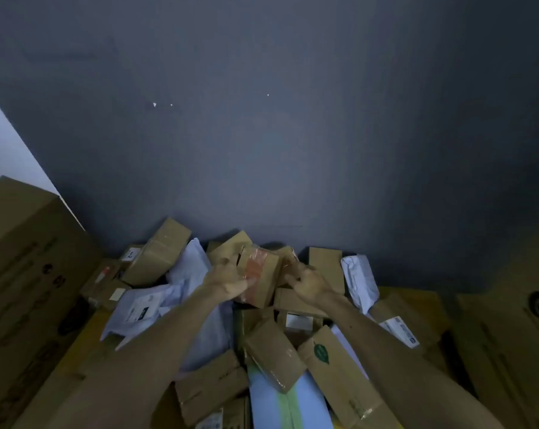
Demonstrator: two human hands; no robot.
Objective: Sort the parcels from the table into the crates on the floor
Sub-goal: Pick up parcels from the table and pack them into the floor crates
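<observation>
Two hands are being held at one small taped box point(260, 278) high in the heap against the dark wall point(262, 134), so the step in hand is being judged as the picking of a single parcel. The left hand point(228, 281) is being kept on the box's left face, thumb and fingers curled round it. The right hand point(308, 281) is being held at the box's right edge with fingers bent. Blur is hiding whether that box or the carton behind it is being gripped.

The taped box is being held tilted, between the white mailer bags point(184, 274) and above other brown parcels. Whether it is being lifted or is touching them cannot be told. The heap is being borne by the table point(416, 295), of which only a yellowish strip is showing. A leaf-printed box point(333, 366) is lying nearer the person, and large cartons point(20, 258) are standing at the sides.

Most parcels are being left on the table, so the sorting is being judged far from done. Next, a firm two-sided hold is being called for, then a straight lift so that neighbours are not being dragged off. The crates are not being shown, so a turn toward the floor is being called for too.
</observation>
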